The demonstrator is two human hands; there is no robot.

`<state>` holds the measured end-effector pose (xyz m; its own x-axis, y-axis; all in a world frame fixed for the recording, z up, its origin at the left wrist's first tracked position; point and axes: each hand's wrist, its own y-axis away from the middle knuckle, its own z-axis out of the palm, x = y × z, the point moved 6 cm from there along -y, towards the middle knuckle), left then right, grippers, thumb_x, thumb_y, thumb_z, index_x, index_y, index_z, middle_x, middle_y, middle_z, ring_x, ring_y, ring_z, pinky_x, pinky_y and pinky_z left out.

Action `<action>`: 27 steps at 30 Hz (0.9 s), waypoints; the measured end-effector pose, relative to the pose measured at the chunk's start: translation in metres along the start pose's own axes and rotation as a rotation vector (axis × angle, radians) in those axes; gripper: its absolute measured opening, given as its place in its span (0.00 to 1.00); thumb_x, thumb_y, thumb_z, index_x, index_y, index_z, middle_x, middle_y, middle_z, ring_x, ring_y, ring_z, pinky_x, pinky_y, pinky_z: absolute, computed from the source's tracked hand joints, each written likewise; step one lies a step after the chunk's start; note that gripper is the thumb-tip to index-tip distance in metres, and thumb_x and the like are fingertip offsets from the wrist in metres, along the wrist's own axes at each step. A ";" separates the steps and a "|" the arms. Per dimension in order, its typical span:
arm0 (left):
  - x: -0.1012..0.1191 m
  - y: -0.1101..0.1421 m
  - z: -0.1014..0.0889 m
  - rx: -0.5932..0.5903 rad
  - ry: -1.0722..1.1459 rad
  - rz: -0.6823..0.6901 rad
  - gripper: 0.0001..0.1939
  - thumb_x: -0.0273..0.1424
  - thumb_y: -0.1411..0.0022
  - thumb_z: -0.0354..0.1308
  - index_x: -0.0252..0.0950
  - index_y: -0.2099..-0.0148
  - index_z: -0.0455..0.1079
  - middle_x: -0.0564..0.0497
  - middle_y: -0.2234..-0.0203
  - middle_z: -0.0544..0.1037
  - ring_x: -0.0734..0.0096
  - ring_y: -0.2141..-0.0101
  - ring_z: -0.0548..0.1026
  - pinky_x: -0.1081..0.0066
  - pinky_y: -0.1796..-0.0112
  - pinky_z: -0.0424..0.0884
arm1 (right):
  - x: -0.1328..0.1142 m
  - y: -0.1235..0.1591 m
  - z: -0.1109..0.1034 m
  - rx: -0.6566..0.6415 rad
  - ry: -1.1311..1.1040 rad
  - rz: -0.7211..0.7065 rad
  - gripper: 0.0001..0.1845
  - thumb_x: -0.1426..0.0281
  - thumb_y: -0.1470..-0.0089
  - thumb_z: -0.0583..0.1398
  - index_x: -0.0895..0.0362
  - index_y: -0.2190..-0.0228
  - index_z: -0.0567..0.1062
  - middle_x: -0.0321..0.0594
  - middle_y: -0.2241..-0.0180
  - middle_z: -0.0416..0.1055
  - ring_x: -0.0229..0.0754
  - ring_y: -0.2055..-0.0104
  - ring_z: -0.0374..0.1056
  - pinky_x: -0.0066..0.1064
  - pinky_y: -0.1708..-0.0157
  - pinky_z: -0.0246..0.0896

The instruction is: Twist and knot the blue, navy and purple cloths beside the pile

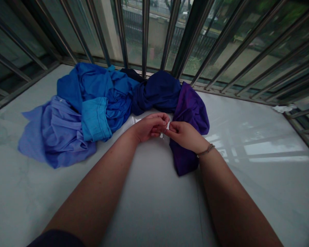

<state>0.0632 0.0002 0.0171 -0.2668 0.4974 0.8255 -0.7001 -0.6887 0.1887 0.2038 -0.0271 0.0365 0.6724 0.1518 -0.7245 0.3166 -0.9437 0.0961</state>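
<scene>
My left hand (152,127) and my right hand (184,134) meet above the white surface, fingertips close together. Both have fingers curled in a pinch. Small glossy, clear-looking bits (161,136) show by the fingertips, too small and hidden to name. Behind my right hand lies a crumpled purple cloth (193,106), with its lower part under that hand and wrist. A bunched navy cloth (159,90) rests just beyond my left hand. Farther left are a heaped blue cloth (92,82), a folded light-blue part (95,118) and a lavender cloth (56,133).
Metal bars (145,37) stand along the back and both sides of the white ledge (149,202), in front of window glass. A crumpled white scrap (284,108) lies at the far right corner. A fence and plants are visible outside.
</scene>
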 end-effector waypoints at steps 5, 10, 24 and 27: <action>-0.006 -0.002 0.002 -0.030 -0.039 -0.028 0.10 0.30 0.48 0.68 0.38 0.65 0.70 0.62 0.81 0.59 0.83 0.83 0.50 0.79 0.82 0.48 | 0.014 0.000 -0.002 -0.017 -0.179 0.038 0.33 0.48 0.39 0.66 0.51 0.77 0.54 0.26 0.78 0.49 0.33 0.75 0.43 0.31 0.74 0.38; -0.006 -0.001 0.006 -0.075 -0.055 -0.036 0.10 0.30 0.48 0.67 0.38 0.65 0.69 0.62 0.80 0.60 0.83 0.82 0.52 0.79 0.82 0.50 | 0.024 0.001 -0.008 0.036 -0.320 0.095 0.33 0.50 0.44 0.69 0.51 0.78 0.54 0.26 0.80 0.50 0.32 0.76 0.43 0.30 0.76 0.37; -0.004 0.000 0.008 -0.081 -0.083 -0.041 0.12 0.28 0.49 0.66 0.39 0.63 0.68 0.63 0.80 0.58 0.82 0.82 0.52 0.80 0.81 0.51 | 0.026 0.001 -0.009 0.047 -0.332 0.098 0.24 0.59 0.44 0.65 0.51 0.79 0.56 0.27 0.83 0.57 0.31 0.79 0.48 0.31 0.77 0.38; -0.005 0.000 0.008 -0.080 -0.095 -0.034 0.12 0.28 0.49 0.67 0.39 0.63 0.67 0.63 0.79 0.59 0.82 0.82 0.52 0.80 0.81 0.51 | 0.026 0.001 -0.009 0.047 -0.332 0.099 0.24 0.59 0.43 0.65 0.51 0.79 0.56 0.28 0.83 0.57 0.31 0.79 0.48 0.31 0.77 0.38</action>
<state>0.0694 -0.0063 0.0173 -0.1811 0.4646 0.8668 -0.7589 -0.6266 0.1774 0.2276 -0.0215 0.0242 0.4415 -0.0376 -0.8965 0.2243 -0.9628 0.1509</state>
